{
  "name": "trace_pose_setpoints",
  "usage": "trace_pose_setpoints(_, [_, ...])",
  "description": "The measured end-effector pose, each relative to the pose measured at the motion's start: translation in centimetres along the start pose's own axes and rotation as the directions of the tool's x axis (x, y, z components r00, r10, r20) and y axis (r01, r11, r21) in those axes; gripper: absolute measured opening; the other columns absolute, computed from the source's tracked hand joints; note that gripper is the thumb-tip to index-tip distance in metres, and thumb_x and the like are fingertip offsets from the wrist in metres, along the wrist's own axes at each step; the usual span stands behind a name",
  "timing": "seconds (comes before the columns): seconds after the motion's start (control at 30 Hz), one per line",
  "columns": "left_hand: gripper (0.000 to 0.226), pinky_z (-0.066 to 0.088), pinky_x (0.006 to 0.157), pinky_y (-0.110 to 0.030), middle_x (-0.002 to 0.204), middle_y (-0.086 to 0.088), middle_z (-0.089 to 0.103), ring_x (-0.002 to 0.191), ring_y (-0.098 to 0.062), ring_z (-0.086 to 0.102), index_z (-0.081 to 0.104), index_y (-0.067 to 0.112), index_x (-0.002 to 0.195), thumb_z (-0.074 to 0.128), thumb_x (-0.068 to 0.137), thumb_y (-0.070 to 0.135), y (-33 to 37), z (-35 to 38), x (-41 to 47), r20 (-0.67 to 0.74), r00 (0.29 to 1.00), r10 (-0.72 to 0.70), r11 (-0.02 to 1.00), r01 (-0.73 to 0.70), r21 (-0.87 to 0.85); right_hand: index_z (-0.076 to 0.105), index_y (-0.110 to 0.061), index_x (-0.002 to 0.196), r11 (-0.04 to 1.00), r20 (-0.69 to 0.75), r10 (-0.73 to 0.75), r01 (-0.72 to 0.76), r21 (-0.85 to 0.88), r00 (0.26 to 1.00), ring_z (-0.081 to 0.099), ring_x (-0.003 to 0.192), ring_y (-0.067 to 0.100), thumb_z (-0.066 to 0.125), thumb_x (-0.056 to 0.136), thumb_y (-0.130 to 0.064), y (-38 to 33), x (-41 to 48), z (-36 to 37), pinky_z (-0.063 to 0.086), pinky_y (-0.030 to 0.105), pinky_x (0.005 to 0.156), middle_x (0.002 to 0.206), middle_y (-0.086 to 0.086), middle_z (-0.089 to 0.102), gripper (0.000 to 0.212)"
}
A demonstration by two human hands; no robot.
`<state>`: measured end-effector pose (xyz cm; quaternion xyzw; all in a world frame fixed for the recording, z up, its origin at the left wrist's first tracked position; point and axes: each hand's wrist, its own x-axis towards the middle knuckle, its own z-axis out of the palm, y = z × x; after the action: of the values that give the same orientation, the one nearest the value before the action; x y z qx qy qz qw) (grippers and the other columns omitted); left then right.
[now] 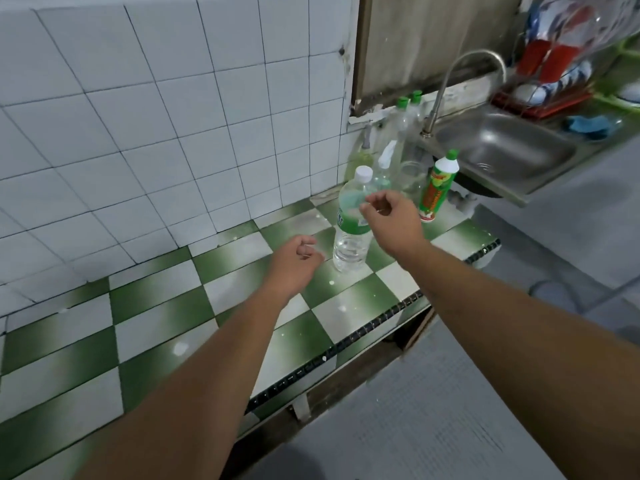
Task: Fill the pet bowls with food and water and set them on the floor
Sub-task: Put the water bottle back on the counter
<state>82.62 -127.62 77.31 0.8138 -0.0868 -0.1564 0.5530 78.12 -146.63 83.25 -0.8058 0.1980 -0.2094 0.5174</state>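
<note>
Bottle [351, 244] is standing upright w/ white cap on, near the counter's [156, 306] far right corner, approx. midway btwn wall and front edge. Right hand [393, 221] is hovering in front of its upper half, fingers loosely curled, gripping nothing; can't tell if touching. Left hand [294, 259] is hanging just left of its base, fingers loosely curled, empty. Clear bottles [388, 161] are crowding the corner behind; soap bottle [437, 188] is standing at the right edge, sink [502, 147] beyond.
</note>
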Motion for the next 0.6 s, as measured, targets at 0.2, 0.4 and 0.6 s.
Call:
trace_pose_setpoints(0.2, [0.058, 0.055, 0.096, -0.038, 0.124, 0.000, 0.062, 0.107, -0.015, 0.063, 0.056, 0.024, 0.135, 0.084, 0.085, 0.032, -0.2, 3.8, 4.8, 0.022, 0.998, -0.050, 0.997, 0.049, 0.063, 0.061, -0.015, 0.116, 0.997, -0.032, -0.056, 0.054, -0.052, 0.998, 0.058, 0.094, 0.014, 0.074, 0.089, -0.031, 0.7, 6.1, -1.2, 0.052, 0.028, 0.085, 0.109, 0.001, 0.063, 0.034])
trace_pose_setpoints(0.4, [0.086, 0.044, 0.101, -0.032, 0.132, 0.010, 0.056, 0.117, -0.010, 0.053, 0.048, 0.021, 0.144, 0.094, 0.072, 0.028, -0.6, 7.6, 7.6, 0.065, 0.998, 0.007, 0.996, -0.013, 0.090, 0.055, -0.015, 0.138, 0.994, 0.196, -0.083, 0.094, -0.049, 0.977, 0.050, 0.118, 0.006, 0.070, 0.093, -0.033, 1.9, 7.8, -0.3, 0.039, 0.023, 0.101, 0.131, -0.007, 0.057, 0.050])
trace_pose_setpoints(0.6, [0.090, 0.045, 0.093, -0.027, 0.118, 0.018, 0.061, 0.108, -0.008, 0.059, 0.046, 0.026, 0.141, 0.096, 0.067, 0.028, -1.7, 10.1, 9.7, -0.007, 1.000, -0.022, 0.999, 0.022, -0.029, 0.064, -0.013, 0.122, 0.989, 0.211, -0.135, 0.144, -0.029, 0.968, 0.062, 0.111, 0.014, 0.066, 0.096, -0.033, 3.1, 8.8, 0.2, 0.049, 0.033, 0.098, 0.117, -0.001, 0.070, 0.033])
